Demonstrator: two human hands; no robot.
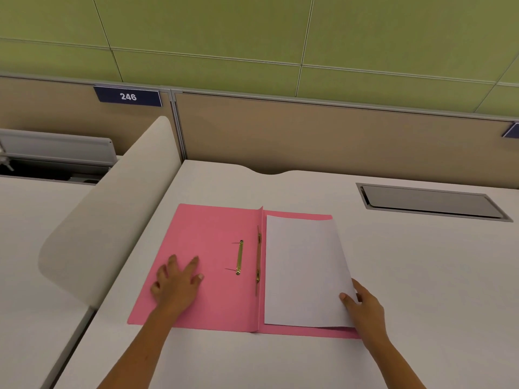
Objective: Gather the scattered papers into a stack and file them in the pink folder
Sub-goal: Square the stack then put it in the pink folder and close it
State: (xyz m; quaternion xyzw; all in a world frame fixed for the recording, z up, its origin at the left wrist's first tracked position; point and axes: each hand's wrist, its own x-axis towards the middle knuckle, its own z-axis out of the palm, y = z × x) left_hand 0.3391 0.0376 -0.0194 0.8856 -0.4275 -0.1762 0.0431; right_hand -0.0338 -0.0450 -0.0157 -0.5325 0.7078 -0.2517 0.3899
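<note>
1. The pink folder [207, 276] lies open on the white worktop [421, 276].
2. The stack of papers [304, 270] rests on the folder's right half, beside the brass fastener [239, 257].
3. The left hand [175, 282] presses flat on the left cover, fingers spread apart.
4. The right hand [365, 310] pinches the stack's near right edge, thumb on top.

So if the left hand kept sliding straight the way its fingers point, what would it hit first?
The left hand lies flat on the pink folder, fingers pointing away and slightly right. Its path looks free across the cover, probably passing left of the gold fastener.
</note>
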